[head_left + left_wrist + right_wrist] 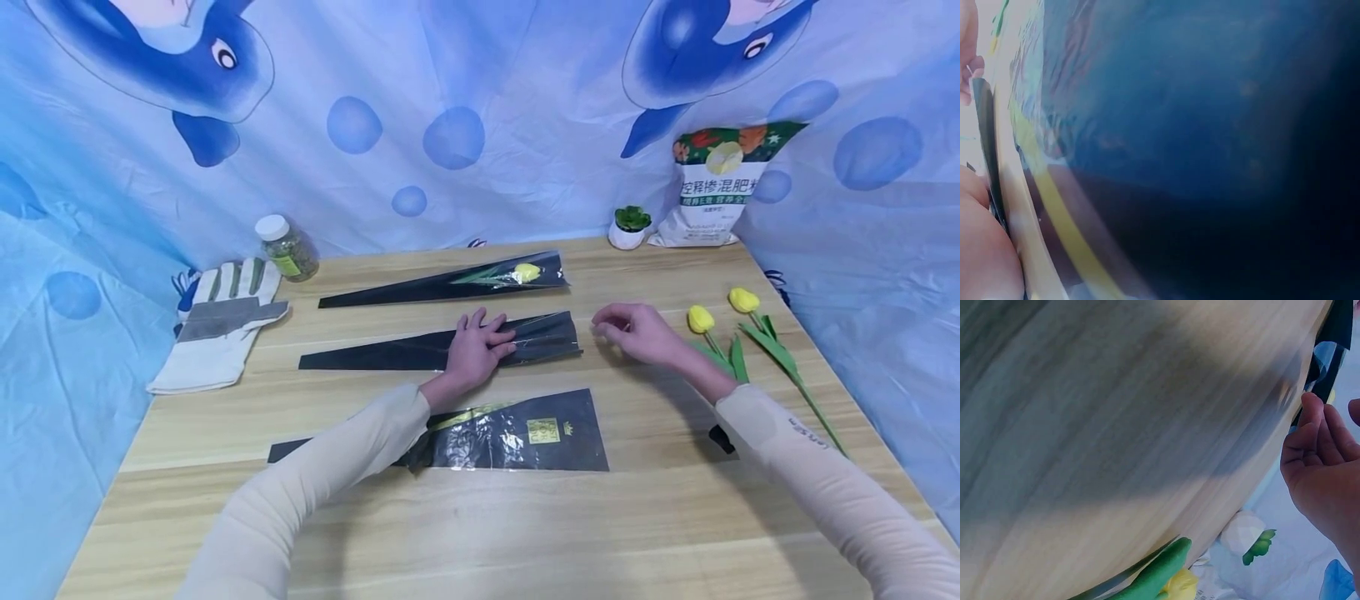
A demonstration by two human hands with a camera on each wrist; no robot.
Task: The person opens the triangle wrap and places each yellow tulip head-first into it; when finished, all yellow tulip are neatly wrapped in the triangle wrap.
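Observation:
In the head view my left hand point(474, 354) rests with its fingers spread on the middle black flower sleeve point(390, 350), a long tapering film wrapper lying flat. My right hand point(637, 332) hovers just right of that sleeve's wide end, fingers loosely bent, nothing visible in it; the right wrist view shows the same hand point(1322, 450) empty. Behind lies another black sleeve point(405, 288) with a yellow tulip point(527, 272) inside. A third black sleeve point(577, 425) with gold print lies nearest, partly hidden under my left forearm. Dark film point(1210, 125) fills most of the left wrist view.
Two loose yellow tulips, one left point(701, 319) and one right point(744, 301), lie on the right of the wooden table point(480, 533). A small potted plant point(628, 227) and fertilizer bag point(712, 187) stand behind. Gloves point(217, 325) and a lidded jar point(288, 250) are at left.

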